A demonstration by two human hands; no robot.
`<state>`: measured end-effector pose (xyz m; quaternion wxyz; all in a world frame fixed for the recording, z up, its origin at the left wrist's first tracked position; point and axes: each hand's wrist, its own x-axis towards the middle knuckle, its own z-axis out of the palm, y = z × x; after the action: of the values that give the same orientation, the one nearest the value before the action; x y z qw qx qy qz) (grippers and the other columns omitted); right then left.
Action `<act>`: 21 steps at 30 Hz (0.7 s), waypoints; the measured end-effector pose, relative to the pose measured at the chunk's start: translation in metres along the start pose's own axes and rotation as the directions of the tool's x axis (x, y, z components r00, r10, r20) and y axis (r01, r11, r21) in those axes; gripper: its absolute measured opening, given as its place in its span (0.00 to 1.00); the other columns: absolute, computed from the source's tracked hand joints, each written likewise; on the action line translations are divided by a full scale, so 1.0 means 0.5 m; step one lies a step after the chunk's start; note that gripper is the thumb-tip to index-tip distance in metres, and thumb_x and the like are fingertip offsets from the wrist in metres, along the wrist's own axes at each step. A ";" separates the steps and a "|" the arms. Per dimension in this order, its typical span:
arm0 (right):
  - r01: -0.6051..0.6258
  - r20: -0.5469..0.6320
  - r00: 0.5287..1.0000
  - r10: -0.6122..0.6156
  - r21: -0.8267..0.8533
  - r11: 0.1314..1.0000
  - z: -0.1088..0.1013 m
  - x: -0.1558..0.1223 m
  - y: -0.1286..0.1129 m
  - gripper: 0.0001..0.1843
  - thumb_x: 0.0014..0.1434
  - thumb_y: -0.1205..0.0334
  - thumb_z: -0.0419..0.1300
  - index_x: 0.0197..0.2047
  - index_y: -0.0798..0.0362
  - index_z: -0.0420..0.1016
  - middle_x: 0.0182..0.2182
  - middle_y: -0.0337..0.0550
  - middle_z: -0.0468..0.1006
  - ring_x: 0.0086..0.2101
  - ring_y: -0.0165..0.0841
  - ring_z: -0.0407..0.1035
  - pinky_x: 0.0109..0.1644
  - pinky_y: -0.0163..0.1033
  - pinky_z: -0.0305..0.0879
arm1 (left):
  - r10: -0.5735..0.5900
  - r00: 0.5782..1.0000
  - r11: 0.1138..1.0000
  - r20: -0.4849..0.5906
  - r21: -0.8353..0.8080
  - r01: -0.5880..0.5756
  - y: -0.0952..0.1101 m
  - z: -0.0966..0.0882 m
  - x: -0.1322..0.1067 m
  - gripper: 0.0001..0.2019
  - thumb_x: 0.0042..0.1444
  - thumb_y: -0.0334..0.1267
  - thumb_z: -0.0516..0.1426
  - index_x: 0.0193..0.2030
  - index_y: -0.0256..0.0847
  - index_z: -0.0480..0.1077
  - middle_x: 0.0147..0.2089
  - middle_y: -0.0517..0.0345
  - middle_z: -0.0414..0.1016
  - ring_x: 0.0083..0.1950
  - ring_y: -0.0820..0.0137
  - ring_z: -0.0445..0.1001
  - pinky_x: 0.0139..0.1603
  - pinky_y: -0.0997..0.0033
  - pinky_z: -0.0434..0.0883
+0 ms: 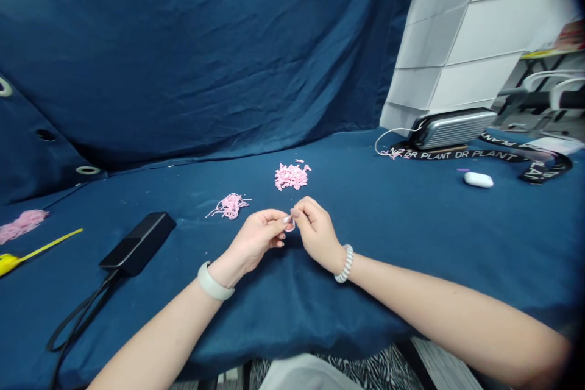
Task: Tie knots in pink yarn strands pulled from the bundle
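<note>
The left hand and the right hand are meeting just near of the middle of a blue cloth, both narrowed to a tight fingertip pinch on a small pink piece. The fingers are covering most of it, so its long axis is hard to read: the visible part seems short and is pointing roughly toward the near edge, but I cannot tell this for certain.

A heap of short pink scraps is lying just beyond the fingertips, and a loose tangle of pink strands is resting to the left of it. Farther left, a black power bank is trailing its cable near the near edge.

The piece is so small that the main risk is a slipping pinch: any slackening or twist of the fingertips could drop it onto the cloth, where it could be lost among the matching scraps. Fingers drifting forward could also scatter the heap, and a careless left wrist could snag the loose strands, pulling them into a worse tangle.
</note>
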<state>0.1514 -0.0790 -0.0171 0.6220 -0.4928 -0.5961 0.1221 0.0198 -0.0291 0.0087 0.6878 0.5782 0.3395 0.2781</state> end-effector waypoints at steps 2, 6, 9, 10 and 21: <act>0.026 0.026 0.999 -0.026 0.003 1.000 -0.003 -0.001 -0.001 0.13 0.60 0.67 0.50 0.24 0.53 0.62 0.25 0.38 0.65 0.28 0.29 0.61 0.34 0.35 0.58 | -0.024 0.999 0.999 0.043 0.023 0.023 0.003 0.000 -0.003 0.11 0.43 0.41 0.65 0.27 0.35 0.71 0.27 0.59 0.71 0.24 0.80 0.65 0.24 0.80 0.64; 0.048 0.140 0.989 -0.056 0.058 0.997 -0.017 0.001 0.000 0.11 0.57 0.70 0.52 0.24 0.53 0.64 0.25 0.38 0.66 0.28 0.28 0.62 0.34 0.35 0.59 | -0.034 0.996 0.994 0.084 0.110 0.024 0.007 0.000 -0.006 0.10 0.42 0.39 0.65 0.27 0.34 0.72 0.25 0.59 0.72 0.24 0.79 0.67 0.28 0.78 0.66; 0.000 0.278 0.960 -0.035 0.125 0.992 -0.031 0.012 -0.003 0.10 0.55 0.68 0.56 0.23 0.54 0.67 0.25 0.38 0.67 0.29 0.28 0.63 0.36 0.36 0.60 | 0.000 0.991 0.985 0.130 0.172 -0.023 0.008 0.000 -0.007 0.09 0.42 0.36 0.65 0.27 0.33 0.72 0.25 0.58 0.73 0.25 0.78 0.68 0.29 0.76 0.66; -0.046 0.313 0.950 -0.004 0.151 0.987 -0.035 0.017 -0.004 0.08 0.54 0.67 0.58 0.24 0.54 0.68 0.25 0.37 0.67 0.29 0.28 0.63 0.36 0.36 0.60 | 0.014 0.989 0.981 0.150 0.187 -0.042 0.008 0.000 -0.008 0.09 0.42 0.36 0.65 0.27 0.33 0.72 0.25 0.58 0.73 0.25 0.77 0.68 0.30 0.76 0.67; -0.395 0.689 0.689 0.225 0.097 0.913 -0.067 0.054 -0.007 0.24 0.61 0.49 0.47 0.21 0.55 0.65 0.18 0.36 0.64 0.21 0.26 0.59 0.29 0.34 0.59 | 0.277 0.946 0.924 0.169 0.223 -0.310 0.011 0.011 -0.023 0.08 0.50 0.38 0.61 0.28 0.36 0.69 0.27 0.57 0.74 0.28 0.75 0.71 0.32 0.76 0.68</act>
<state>0.1859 -0.0766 0.0089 0.3927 -0.4325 -0.6661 0.4638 0.0171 -0.0404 0.0161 0.5825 0.7208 0.2338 0.2943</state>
